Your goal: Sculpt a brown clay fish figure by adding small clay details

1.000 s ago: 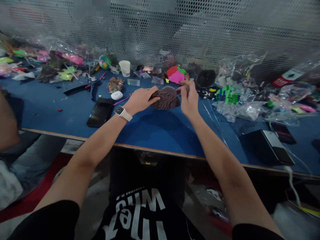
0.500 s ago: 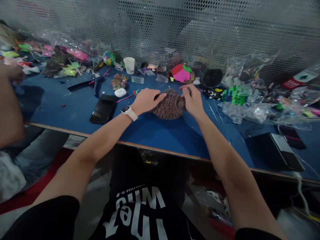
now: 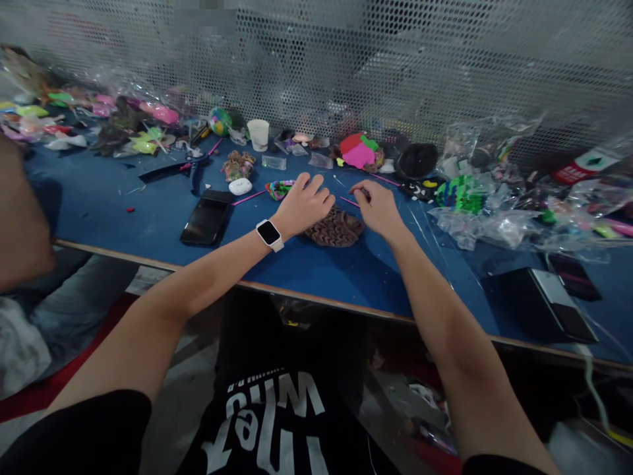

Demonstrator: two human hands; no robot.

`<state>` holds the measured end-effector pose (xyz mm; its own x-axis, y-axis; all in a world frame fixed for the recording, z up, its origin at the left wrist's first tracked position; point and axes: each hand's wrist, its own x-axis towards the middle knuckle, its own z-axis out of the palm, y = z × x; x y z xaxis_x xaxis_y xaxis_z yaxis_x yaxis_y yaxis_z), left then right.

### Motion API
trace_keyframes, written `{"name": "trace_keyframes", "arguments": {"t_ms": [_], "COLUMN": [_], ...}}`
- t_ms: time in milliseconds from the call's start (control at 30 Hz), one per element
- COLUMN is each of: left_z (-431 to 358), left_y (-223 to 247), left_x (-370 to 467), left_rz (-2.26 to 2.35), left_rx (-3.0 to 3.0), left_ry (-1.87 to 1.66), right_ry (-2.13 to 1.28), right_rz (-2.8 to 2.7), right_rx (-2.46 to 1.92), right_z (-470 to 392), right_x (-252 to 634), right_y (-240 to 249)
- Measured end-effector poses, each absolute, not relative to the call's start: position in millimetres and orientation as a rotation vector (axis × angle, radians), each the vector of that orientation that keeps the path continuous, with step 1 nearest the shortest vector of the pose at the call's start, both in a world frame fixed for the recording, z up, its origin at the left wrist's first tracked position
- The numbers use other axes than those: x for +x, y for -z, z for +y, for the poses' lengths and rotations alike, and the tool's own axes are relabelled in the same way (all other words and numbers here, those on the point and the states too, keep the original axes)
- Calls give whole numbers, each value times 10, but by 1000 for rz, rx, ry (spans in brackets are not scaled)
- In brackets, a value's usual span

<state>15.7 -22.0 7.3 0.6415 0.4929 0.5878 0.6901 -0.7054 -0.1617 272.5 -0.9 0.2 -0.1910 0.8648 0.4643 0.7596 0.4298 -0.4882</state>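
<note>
A brown, wavy-textured clay-like piece [image 3: 336, 227] lies on the blue table in front of me. My left hand [image 3: 305, 206], with a white watch on the wrist, reaches over its left side, fingers spread. Whether the fingertips touch it is unclear. To the right and apart from the piece, my right hand [image 3: 376, 206] has its fingers curled in, thumb toward the forefinger. Something small and dark may be between them, but I cannot make it out. A thin pink stick [image 3: 349, 201] shows beside the right thumb. A multicoloured patterned object [image 3: 279, 190] sits behind my left wrist.
A black phone [image 3: 206, 216], a white case [image 3: 240, 187] and a paper cup [image 3: 258, 134] stand to the left. Along the perforated metal screen [image 3: 316, 59] lie coloured clay pieces and plastic wrappers. A dark box [image 3: 539, 303] is at right. Another person's arm [image 3: 22, 211] reaches in at far left.
My left hand has lifted and spread its fingers across the brown piece. My right hand has come away from its right side. The brown piece looks lower and flatter.
</note>
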Motion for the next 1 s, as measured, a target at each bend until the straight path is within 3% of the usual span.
{"name": "trace_keyframes", "arguments": {"t_ms": [400, 667, 1000], "left_z": [-78, -24, -168], "left_y": [51, 57, -13], "left_x": [132, 82, 147], "left_rz": [-879, -902, -906], "left_rx": [-2394, -2428, -2424], "left_ry": [801, 823, 811], "right_ry": [-261, -415, -353], "right_rz": [-2032, -1962, -1946], "right_rx": [-1062, -1024, -1074], "right_z": [-40, -80, -173], "right_x": [2570, 2505, 2418], "right_y": [67, 60, -42]}}
